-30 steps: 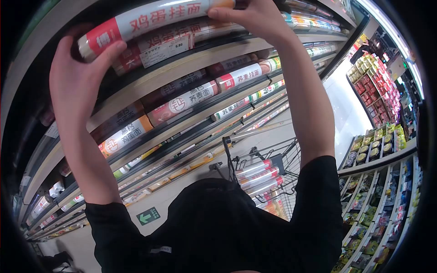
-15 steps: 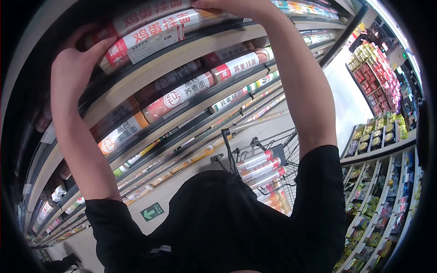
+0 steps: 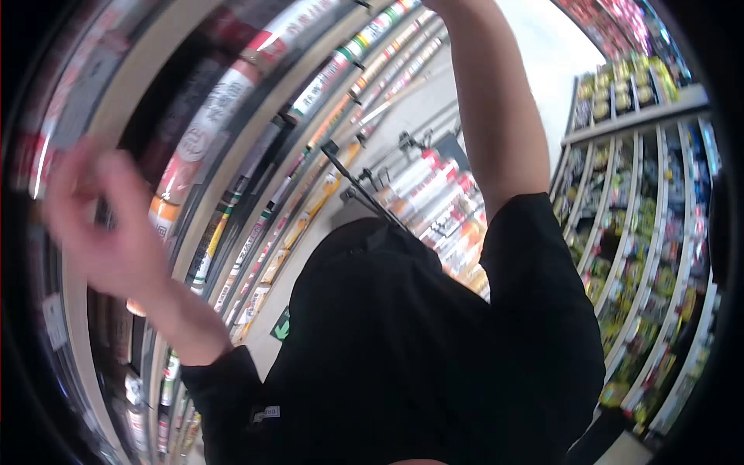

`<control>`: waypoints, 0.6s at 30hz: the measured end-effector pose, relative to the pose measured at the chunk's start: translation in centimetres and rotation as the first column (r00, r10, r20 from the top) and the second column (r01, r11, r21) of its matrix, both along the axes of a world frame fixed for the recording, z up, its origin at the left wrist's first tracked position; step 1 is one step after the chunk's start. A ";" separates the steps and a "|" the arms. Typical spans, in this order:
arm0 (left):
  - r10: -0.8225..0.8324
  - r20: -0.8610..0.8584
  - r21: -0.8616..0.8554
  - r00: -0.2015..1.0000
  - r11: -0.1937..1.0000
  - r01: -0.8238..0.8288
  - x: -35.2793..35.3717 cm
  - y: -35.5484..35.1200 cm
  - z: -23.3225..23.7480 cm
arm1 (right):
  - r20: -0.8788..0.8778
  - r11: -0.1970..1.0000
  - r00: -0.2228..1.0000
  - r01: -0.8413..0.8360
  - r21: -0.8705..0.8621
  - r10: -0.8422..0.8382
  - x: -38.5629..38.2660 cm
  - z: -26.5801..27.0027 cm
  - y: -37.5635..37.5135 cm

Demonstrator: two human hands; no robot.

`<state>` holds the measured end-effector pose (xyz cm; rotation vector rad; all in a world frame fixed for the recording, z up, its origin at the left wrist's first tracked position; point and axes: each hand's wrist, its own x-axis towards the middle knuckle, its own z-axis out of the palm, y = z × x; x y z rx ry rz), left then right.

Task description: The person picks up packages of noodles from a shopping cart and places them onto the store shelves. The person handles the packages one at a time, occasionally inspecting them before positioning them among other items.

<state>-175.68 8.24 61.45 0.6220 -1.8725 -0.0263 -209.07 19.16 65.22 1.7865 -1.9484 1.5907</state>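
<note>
Smeared by motion, my left hand [image 3: 105, 221] is off the packs, beside the shelf front. Its fingers are loosely curved with a gap between thumb and fingers, and I see nothing in it. Close by it on the shelf lie long cylindrical packs of dried noodles [image 3: 205, 116] with white, red and orange wrappers. Another red-and-white pack [image 3: 48, 151] lies on the shelf above, blurred. My right forearm [image 3: 500, 101] reaches up past the top edge, so the right hand is cut off there.
A wire shopping cart [image 3: 364, 186] holding several noodle packs [image 3: 422, 182] stands in front of me. Lower shelves [image 3: 310, 155] of noodles run along the left. Racks of small bagged goods [image 3: 635, 232] line the right side. A green arrow sign [image 3: 281, 325] is on the floor.
My left hand has come away from the egg noodle pack and moved down. The view has turned, so the shelves look steeper, and my right hand has passed out of the top of the picture.
</note>
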 end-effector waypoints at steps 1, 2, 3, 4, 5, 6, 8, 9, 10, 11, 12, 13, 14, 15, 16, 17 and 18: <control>-0.253 0.058 0.182 0.966 0.954 0.239 -2.1 2.6 -2.2 | 0.058 1.000 0.998 0.001 0.016 -0.002 -1.2 -2.4 2.3; -0.397 0.189 0.215 0.898 0.909 0.356 -3.8 3.7 -4.6 | 0.170 0.979 0.979 0.083 0.186 -0.116 -2.5 -5.2 4.6; -0.511 0.277 0.367 0.814 0.839 0.402 -5.6 4.9 -7.6 | 0.267 0.924 0.933 0.135 0.358 -0.240 -3.4 -8.2 7.0; -0.686 0.215 0.576 0.695 0.664 0.478 -7.1 5.9 -10.6 | 0.295 0.911 0.926 0.107 0.398 -0.237 -6.6 -15.3 8.9; -0.770 0.236 0.765 0.593 0.523 0.375 -8.5 7.0 -13.4 | 0.248 0.848 0.903 0.194 0.493 -0.351 -7.5 -19.7 11.5; -0.842 0.183 0.854 0.508 0.392 0.342 -9.8 7.9 -16.4 | 0.258 0.768 0.865 0.201 0.608 -0.431 -6.7 -21.4 14.1; -0.933 0.146 0.932 0.330 0.241 0.270 -12.0 10.0 -22.4 | 0.156 0.542 0.833 0.192 0.818 -0.532 -8.3 -28.9 18.9; -0.958 0.171 0.940 0.232 0.229 0.252 -13.0 11.0 -25.0 | 0.065 0.446 0.824 0.236 0.863 -0.562 -7.4 -30.5 20.7; -0.966 0.208 0.956 0.156 0.234 0.176 -14.0 12.3 -26.8 | 0.044 0.370 0.806 0.221 0.902 -0.590 -7.4 -32.9 22.3; -0.968 0.240 0.964 0.078 0.248 0.101 -14.9 13.5 -28.4 | 0.009 0.275 0.803 0.194 0.942 -0.596 -7.0 -34.2 23.6; -0.955 0.297 0.948 0.019 0.297 0.117 -15.7 14.7 -30.1 | -0.019 0.209 0.770 0.197 0.958 -0.638 -6.5 -35.7 24.5; -0.935 0.351 0.929 -0.038 0.344 0.135 -16.3 15.8 -31.9 | -0.049 0.142 0.735 0.195 0.971 -0.676 -6.0 -36.6 25.3; -0.910 0.404 0.909 -0.094 0.387 0.156 -16.7 16.7 -33.5 | -0.058 0.120 0.729 0.190 0.975 -0.682 -5.4 -36.8 25.9; -0.899 0.416 0.906 -0.139 0.396 0.150 -17.1 17.4 -34.7 | -0.068 0.098 0.725 0.184 0.978 -0.686 -4.7 -37.0 26.3; -0.886 0.427 0.902 -0.181 0.405 0.146 -17.4 18.0 -36.0 | -0.079 0.075 0.721 0.180 0.981 -0.688 -4.1 -37.1 26.6; -0.872 0.437 0.899 -0.221 0.415 0.142 -18.0 18.4 -36.6 | -0.120 0.034 0.695 0.203 0.979 -0.709 -3.7 -37.3 26.8; -0.858 0.436 0.900 -0.272 0.423 0.108 -18.4 18.6 -37.3 | -0.160 -0.009 0.668 0.223 0.975 -0.727 -3.1 -37.7 27.0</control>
